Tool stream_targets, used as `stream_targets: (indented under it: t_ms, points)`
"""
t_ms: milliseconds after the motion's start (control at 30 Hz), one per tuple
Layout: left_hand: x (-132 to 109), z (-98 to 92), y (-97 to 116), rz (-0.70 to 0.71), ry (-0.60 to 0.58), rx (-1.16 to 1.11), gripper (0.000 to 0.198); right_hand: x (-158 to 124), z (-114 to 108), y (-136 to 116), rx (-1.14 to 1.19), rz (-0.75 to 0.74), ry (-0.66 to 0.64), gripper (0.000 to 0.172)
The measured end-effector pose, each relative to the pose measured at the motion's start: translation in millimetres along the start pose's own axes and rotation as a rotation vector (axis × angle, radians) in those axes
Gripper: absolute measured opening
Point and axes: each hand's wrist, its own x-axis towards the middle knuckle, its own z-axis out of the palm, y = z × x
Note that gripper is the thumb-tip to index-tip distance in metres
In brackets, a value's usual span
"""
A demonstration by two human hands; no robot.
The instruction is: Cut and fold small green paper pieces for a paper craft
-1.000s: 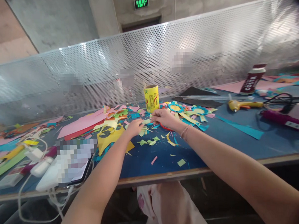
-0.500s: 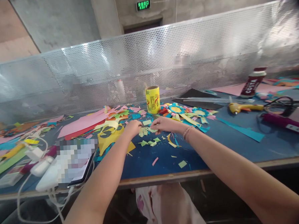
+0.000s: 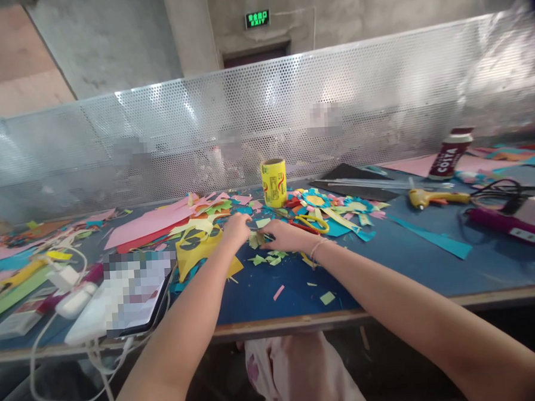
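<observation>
My left hand (image 3: 235, 230) and my right hand (image 3: 284, 236) meet over a small heap of pale green paper scraps (image 3: 265, 252) on the blue table (image 3: 477, 261). The fingers of both hands are curled and pinch at a pale green piece of paper (image 3: 256, 239) between them. My right wrist wears a thin bracelet. Scissors with red and yellow handles (image 3: 312, 223) lie just behind my right hand. A yellow roll of tape (image 3: 274, 183) stands upright behind both hands. A yellow paper cut-out (image 3: 197, 247) lies to the left of my left hand.
Coloured paper flowers and offcuts (image 3: 339, 204) lie at the back right, with a yellow glue gun (image 3: 433, 198), a bottle (image 3: 448, 153) and a purple tool with black cables (image 3: 506, 219). A tablet (image 3: 133, 289), chargers and white cables (image 3: 70, 294) sit left. A perforated metal screen (image 3: 263, 117) closes the back.
My right hand has moved left and toward me, off the scissors, which now lie uncovered. Both hands have come closer together over the green scraps. The view has tilted slightly down.
</observation>
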Motion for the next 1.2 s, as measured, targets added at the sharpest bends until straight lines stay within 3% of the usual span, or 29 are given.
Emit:
stream_targets:
  t_ms: [100, 267, 400, 600, 833, 1000, 1100, 1200]
  points:
    - [3, 4.3, 0, -0.009, 0.026, -0.128, 0.033, 3, 0, -2, -0.03, 0.051, -0.093, 0.029]
    - [7, 5.6, -2, 0.015, 0.051, -0.204, 0.03, 4, -2, -1, -0.17, 0.069, -0.11, 0.024]
    - [4, 1.6, 3, 0.039, 0.028, -0.278, 0.03, 3, 0, 5, -0.112, 0.144, -0.019, 0.021]
    - [-1, -6.0, 15, 0.029, -0.01, -0.398, 0.032, 1, -4, 18, 0.183, 0.326, 0.211, 0.018]
    - [-4, -8.3, 21, 0.061, 0.02, -0.577, 0.017, 5, 5, 31, 0.578, 0.39, 0.301, 0.013]
    - [3, -1.3, 11, -0.056, 0.133, -0.698, 0.016, 4, 3, 31, 0.491, 0.392, 0.343, 0.01]
    - [6, 3.5, 6, -0.118, 0.11, -0.892, 0.017, 2, -3, 28, 0.366, 0.4, 0.405, 0.011]
    - [5, 3.8, 9, -0.169, 0.082, -1.064, 0.016, 2, -5, 25, 0.432, 0.358, 0.46, 0.019]
